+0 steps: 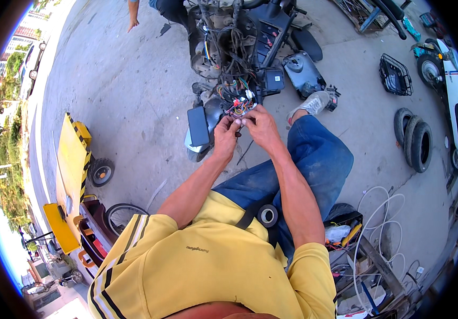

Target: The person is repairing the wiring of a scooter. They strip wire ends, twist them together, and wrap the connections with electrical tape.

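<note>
A stripped scooter [239,42] stands in front of me with its panels off and a tangle of coloured wires [235,98] hanging out at its rear. My left hand [225,133] and my right hand [259,125] meet just below that bundle. Both pinch the same few thin wires [241,118] between thumb and fingers, hands almost touching. A black box-shaped part [198,126] hangs beside my left hand. A roll of black tape [267,215] rests on my lap against my blue trousers.
A loose black body panel [304,74] lies by my shoe. Two tyres [415,139] and a wire basket [395,75] sit on the concrete to the right. A toolbox with tools and white cable [356,239] is at my right. A yellow ramp [72,159] lies left. Another person's hand [132,24] is far back.
</note>
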{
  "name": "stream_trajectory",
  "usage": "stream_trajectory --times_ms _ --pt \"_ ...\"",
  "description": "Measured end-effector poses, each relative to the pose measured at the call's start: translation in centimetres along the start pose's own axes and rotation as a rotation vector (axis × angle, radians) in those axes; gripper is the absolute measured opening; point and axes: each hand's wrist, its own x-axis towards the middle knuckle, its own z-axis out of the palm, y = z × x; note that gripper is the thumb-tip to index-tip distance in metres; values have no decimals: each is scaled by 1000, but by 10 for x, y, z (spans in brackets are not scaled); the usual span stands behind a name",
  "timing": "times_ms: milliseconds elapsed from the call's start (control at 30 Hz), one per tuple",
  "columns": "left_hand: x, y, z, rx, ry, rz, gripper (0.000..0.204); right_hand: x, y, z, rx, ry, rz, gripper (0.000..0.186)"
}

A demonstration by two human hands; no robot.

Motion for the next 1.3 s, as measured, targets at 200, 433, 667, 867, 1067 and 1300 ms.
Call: stream_trajectory --times_ms 200,433,667,867,1067,1300 --pt "1 0 -5 80 14 102 20 -1 -2 3 -5 36 -12 15" --pt "0 5 0 -2 95 134 20 -3 0 6 0 45 -4 14" --pt "2 -13 -13 238 244 102 24 -4 3 7 -8 53 -16 13" --pt "-22 11 7 64 178 -37 23 -7 -4 3 -4 53 6 13" --pt "-15 7 12 -147 135 -48 19 -6 -4 1 -99 64 -76 12" --pt "-2 -5 4 -189 52 -45 14 -10 -3 4 -94 74 -68 12"
